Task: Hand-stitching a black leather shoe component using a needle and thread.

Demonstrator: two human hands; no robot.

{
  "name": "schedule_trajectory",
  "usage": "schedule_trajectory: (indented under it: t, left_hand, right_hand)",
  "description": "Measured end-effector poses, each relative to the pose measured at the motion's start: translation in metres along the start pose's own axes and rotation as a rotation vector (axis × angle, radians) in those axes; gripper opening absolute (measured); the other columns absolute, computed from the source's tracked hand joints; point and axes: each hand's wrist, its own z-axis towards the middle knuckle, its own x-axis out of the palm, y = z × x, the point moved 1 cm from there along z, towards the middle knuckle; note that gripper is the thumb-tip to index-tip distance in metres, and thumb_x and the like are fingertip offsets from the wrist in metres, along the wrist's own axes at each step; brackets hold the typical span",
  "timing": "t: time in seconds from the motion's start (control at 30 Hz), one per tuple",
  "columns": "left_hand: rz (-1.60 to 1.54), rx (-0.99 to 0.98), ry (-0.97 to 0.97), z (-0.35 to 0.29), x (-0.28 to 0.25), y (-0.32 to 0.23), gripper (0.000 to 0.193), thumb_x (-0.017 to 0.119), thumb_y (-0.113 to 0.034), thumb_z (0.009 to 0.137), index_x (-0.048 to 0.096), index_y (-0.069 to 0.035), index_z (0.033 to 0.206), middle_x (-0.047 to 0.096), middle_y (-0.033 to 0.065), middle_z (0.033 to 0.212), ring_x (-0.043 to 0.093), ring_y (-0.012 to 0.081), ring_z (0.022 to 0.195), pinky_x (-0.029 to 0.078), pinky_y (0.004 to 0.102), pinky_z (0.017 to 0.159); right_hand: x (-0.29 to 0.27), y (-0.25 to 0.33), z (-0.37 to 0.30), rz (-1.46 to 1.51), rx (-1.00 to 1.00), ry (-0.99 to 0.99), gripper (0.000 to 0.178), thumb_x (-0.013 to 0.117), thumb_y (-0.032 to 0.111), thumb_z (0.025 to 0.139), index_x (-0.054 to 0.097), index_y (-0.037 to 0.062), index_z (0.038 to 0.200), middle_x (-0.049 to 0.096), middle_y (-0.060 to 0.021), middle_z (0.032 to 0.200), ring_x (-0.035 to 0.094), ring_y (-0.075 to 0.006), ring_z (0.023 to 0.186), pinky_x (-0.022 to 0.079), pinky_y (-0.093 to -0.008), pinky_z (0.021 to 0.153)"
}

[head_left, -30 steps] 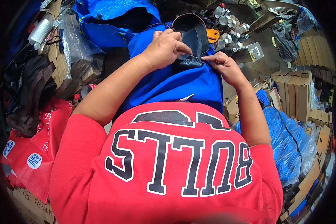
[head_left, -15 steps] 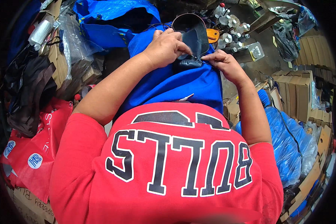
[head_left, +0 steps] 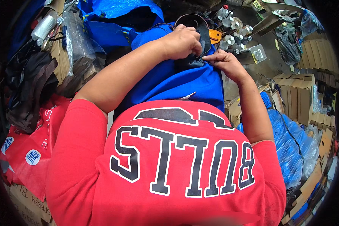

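Note:
A dark leather piece with a puckered front edge, like part of a shoe, rests on the blue cloth over my lap. Its upper part is mostly covered by my left hand, whose fingers are bent and closed above it. What those fingers hold, if anything, is hidden. At the leather's right edge, my right hand pinches with thumb and forefinger. A brown-rimmed curved band stands up behind my left hand, and an orange leather piece lies beside it.
Several clear bottles stand beyond my right hand. A blue bag gapes open at the far left. Cardboard boxes and a blue plastic-wrapped bundle are on the right. A red bag and dark fabric lie left.
My left hand has moved right and slightly up, over the leather, covering more of it. My right hand stays at the edge. The view has shifted slightly.

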Motion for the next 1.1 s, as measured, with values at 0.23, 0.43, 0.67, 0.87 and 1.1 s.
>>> schedule_trajectory:
  t: [0.23,0.43,0.67,0.87,1.1]
  left_hand:
    - [-0.079,-0.385,-0.028,-0.034,-0.005,-0.017,0.017,0.071,-0.016,0.074,0.074,-0.021,0.091,0.062,-0.0017,0.082,0.054,0.0199,0.092,0.036,0.0375,0.084]
    - [-0.146,-0.57,0.018,-0.026,0.001,-0.015,0.013,0.071,-0.024,0.073,0.074,-0.024,0.085,0.069,-0.0019,0.081,0.06,0.0175,0.09,0.031,0.038,0.083]
    - [-0.315,-0.665,0.124,-0.005,0.009,-0.015,0.017,0.073,-0.023,0.074,0.07,-0.016,0.089,0.068,-0.0012,0.078,0.063,0.0116,0.078,0.032,0.0345,0.083]
    - [0.021,-0.436,0.166,-0.003,-0.007,-0.032,0.01,0.072,-0.024,0.073,0.069,-0.02,0.081,0.066,-0.001,0.078,0.057,0.0208,0.092,0.031,0.0398,0.083]
    - [0.0,-0.43,0.135,-0.025,-0.018,-0.023,0.003,0.067,-0.02,0.077,0.066,-0.02,0.08,0.063,-0.0014,0.079,0.052,0.0219,0.096,0.03,0.0404,0.083]
  right_hand:
    - [0.018,0.003,-0.018,0.085,-0.005,-0.149,0.029,0.065,0.005,0.083,0.068,0.0085,0.112,0.056,0.0017,0.089,0.053,-0.0068,0.085,0.043,-0.021,0.078]
    - [0.024,-0.004,-0.014,0.479,0.125,-0.152,0.033,0.067,0.005,0.082,0.064,0.002,0.115,0.066,-0.0021,0.094,0.059,-0.0068,0.081,0.047,-0.0194,0.076]
    - [0.021,0.007,-0.005,0.403,0.139,-0.143,0.021,0.069,0.007,0.082,0.065,0.0004,0.102,0.065,-0.0008,0.089,0.058,-0.0065,0.077,0.047,-0.0209,0.073]
    - [0.019,0.016,0.009,0.082,0.094,-0.092,0.014,0.074,0.012,0.077,0.068,0.0017,0.083,0.065,-0.0002,0.076,0.055,-0.0053,0.067,0.045,-0.0215,0.064]
    - [0.002,-0.003,-0.005,0.241,0.08,-0.149,0.015,0.072,0.015,0.079,0.065,0.002,0.082,0.054,-0.0003,0.084,0.051,-0.0094,0.082,0.041,-0.0231,0.074]
